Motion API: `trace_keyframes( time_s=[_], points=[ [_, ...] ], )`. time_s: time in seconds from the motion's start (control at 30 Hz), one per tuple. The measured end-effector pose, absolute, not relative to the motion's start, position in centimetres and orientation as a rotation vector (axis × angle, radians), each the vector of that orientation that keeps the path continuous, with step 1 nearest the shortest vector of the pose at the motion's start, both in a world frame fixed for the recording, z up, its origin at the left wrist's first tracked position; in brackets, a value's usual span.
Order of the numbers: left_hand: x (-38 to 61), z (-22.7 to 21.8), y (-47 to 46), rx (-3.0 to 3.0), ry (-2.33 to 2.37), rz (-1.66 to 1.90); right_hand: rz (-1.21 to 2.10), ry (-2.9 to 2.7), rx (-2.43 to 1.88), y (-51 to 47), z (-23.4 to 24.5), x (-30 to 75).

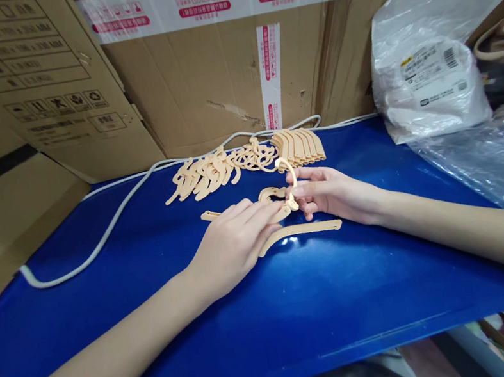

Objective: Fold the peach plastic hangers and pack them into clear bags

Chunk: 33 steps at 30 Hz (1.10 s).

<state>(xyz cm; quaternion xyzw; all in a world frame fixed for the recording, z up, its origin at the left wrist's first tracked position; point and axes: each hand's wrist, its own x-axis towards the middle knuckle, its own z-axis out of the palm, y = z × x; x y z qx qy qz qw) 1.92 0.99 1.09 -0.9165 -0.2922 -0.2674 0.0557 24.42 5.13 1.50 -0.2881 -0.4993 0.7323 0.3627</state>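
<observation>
My left hand (235, 243) lies palm down on a beige plastic hanger piece (270, 197), fingers stretched over it and pressing it onto the blue table (302, 309). My right hand (325, 192) pinches a small beige hook (286, 169) that stands up at the middle of that piece. A second long beige arm (303, 230) lies flat just in front of both hands. Behind them a pile of beige hanger parts (229, 166) is spread out, with a neat stack of curved pieces (300, 144) at its right end.
Large cardboard boxes (220, 64) wall in the back and left. A white cable (107, 227) runs along the back edge and curves left. Clear plastic bags (433, 85) with white contents sit at the right. The table's front edge is near me.
</observation>
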Motion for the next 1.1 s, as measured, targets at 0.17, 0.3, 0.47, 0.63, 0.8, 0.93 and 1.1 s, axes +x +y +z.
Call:
trace_keyframes(
  time_s=[0.17, 0.3, 0.47, 0.63, 0.8, 0.93, 1.1],
  points=[
    [1.86, 0.71, 0.93, -2.735, -0.828, -0.796, 1.927, -1.317, -0.756, 5.05, 1.6, 24.34],
    [1.98, 0.81, 0.84, -2.715, -0.772, -0.754, 1.934, -1.338, -0.744, 4.93, 1.63, 24.36],
    [2.19, 1.04, 0.7, -2.708, -0.757, -0.716, 1.906, -1.351, -0.757, 4.77, 1.74, 24.26],
    [2.21, 1.02, 0.68, -2.721, -0.764, -0.716, 1.884, -1.343, -0.778, 4.74, 1.79, 24.14],
    [2.17, 1.05, 0.7, -2.702, -0.764, -0.698, 1.851, -1.364, -0.787, 4.7, 1.9, 24.08],
    [2.21, 1.04, 0.62, -2.702, -0.794, -0.665, 1.82, -1.379, -0.81, 4.72, 1.93, 24.08],
    [2.16, 1.25, 0.36, -2.711, -0.822, -0.629, 1.791, -1.388, -0.828, 4.74, 1.72, 23.98]
  ],
)
